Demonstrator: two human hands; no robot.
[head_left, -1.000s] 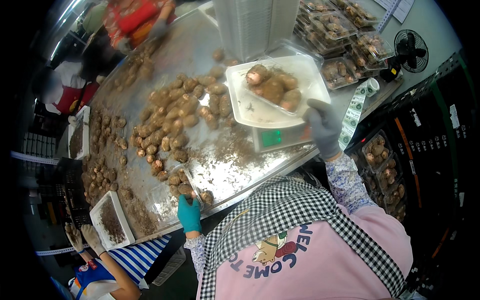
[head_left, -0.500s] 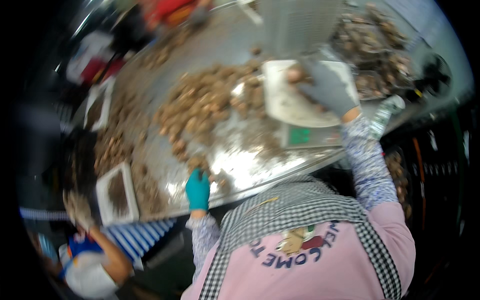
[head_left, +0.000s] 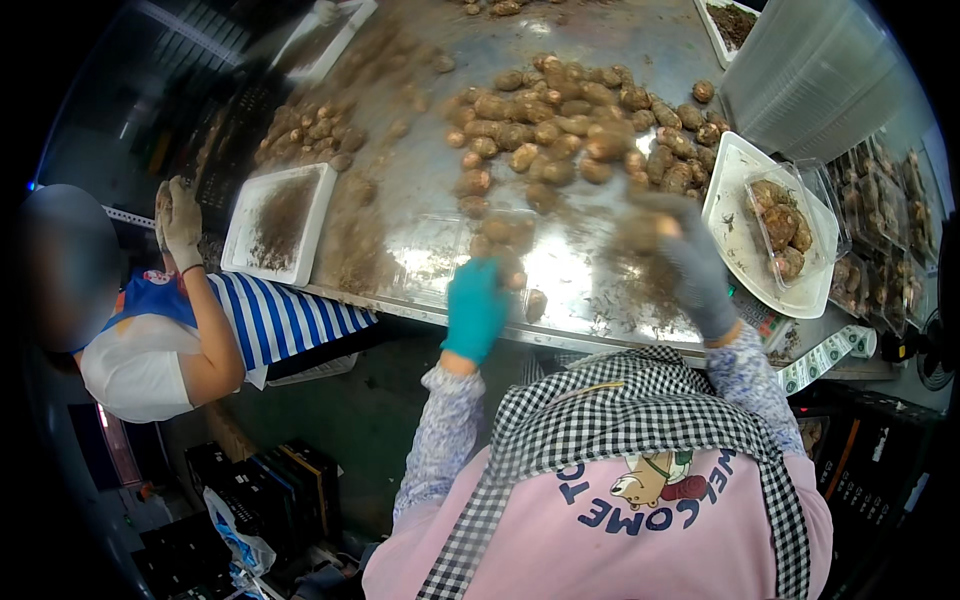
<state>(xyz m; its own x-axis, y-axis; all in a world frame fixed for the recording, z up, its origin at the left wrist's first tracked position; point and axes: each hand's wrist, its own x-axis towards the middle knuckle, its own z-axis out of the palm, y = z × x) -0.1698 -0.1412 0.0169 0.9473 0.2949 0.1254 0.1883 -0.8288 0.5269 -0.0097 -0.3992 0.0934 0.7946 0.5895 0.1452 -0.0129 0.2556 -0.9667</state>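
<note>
My left hand [head_left: 474,312], in a teal glove, grips the near edge of a clear plastic box [head_left: 425,262] at the table's front. Several brown taros [head_left: 512,272] lie in or right beside this box; glare hides which. My right hand [head_left: 700,275], in a grey glove and smeared by motion, is closed around a taro [head_left: 667,228] whose pinkish end shows. It is over the bare metal between the box and a white scale tray [head_left: 722,205]. On that tray stands another clear box [head_left: 788,232] with several taros inside.
A large taro heap [head_left: 560,120] spreads beyond my hands. Stacked clear boxes [head_left: 815,85] and filled boxes [head_left: 880,210] stand at the right, near a label roll [head_left: 828,358]. A gloved co-worker [head_left: 175,325] is at the left beside a dirt-covered white tray [head_left: 280,225].
My right hand has moved left off the scale tray, uncovering the filled box there. The view has swung left, showing more of the co-worker. My left hand stays at the table's front edge.
</note>
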